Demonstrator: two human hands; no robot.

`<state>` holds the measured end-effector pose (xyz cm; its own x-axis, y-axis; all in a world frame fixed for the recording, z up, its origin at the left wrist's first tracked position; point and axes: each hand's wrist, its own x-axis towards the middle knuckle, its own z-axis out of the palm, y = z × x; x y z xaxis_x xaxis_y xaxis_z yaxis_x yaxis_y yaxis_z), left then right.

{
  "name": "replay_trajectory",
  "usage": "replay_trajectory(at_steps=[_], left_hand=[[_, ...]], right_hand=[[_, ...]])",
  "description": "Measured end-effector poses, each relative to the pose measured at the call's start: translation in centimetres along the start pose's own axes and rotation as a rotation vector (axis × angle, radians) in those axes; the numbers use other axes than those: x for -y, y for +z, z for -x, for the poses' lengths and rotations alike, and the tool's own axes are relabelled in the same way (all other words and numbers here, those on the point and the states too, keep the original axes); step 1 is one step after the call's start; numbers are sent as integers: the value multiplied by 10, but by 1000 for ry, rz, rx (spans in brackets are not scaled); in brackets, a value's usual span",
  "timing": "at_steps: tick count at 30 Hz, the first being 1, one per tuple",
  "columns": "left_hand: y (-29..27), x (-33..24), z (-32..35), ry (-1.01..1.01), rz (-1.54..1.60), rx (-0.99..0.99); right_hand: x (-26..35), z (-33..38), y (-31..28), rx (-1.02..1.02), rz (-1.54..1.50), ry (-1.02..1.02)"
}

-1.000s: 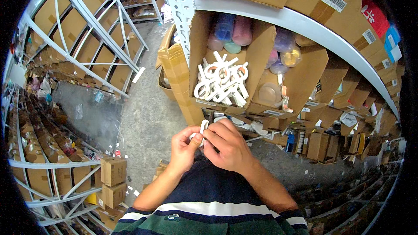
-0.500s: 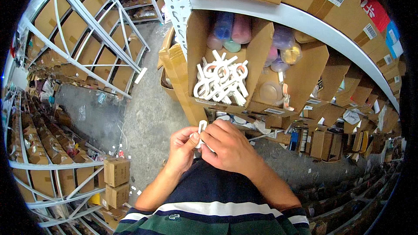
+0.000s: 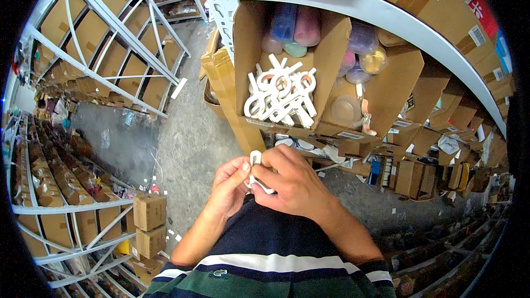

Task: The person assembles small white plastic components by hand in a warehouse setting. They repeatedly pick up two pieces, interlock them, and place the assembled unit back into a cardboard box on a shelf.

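Close in front of my body, a white plastic clip (image 3: pixel 255 158) is held between both hands. My left hand (image 3: pixel 227 183) is closed, pinching its left side with thumb and fingertips. On the other side my right hand (image 3: pixel 292 181) has its fingers curled round the clip, covering much of it. A white end pokes up between the hands, and another white part shows below the right fingers. Just beyond them, an open cardboard box (image 3: pixel 330 36) on the shelf holds a heap of similar white clips (image 3: pixel 279 96), some with orange inside their rings.
Behind the clips lie rolled blue (image 3: pixel 284 22) and pink bundles. Beside that box, another carton (image 3: pixel 395 83) contains purple and yellow rolls. A tall folded cardboard piece (image 3: pixel 234 105) stands left of the shelf. Metal racks (image 3: pixel 110 38) with cartons and stacked boxes (image 3: pixel 149 212) line the left.
Both hands keep hold of the clip with small finger shifts, and a little more of its white body shows between them. The view has moved slightly.
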<state>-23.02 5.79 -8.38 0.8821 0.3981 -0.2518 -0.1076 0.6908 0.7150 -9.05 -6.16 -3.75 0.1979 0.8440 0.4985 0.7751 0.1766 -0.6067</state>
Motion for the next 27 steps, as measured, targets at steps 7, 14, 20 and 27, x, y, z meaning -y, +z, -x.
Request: replay_trajectory(at_steps=[7, 14, 20, 27], left_hand=[[13, 2, 5, -68, 196, 77], [17, 10, 3, -86, 148, -113], [4, 25, 13, -92, -62, -71], [-7, 34, 31, -301, -213, 38]], right_hand=[[-2, 7, 9, 5, 25, 28], [-2, 10, 11, 116, -36, 125], [-5, 24, 13, 200, -97, 148], [-12, 72, 37, 195, -432, 300]])
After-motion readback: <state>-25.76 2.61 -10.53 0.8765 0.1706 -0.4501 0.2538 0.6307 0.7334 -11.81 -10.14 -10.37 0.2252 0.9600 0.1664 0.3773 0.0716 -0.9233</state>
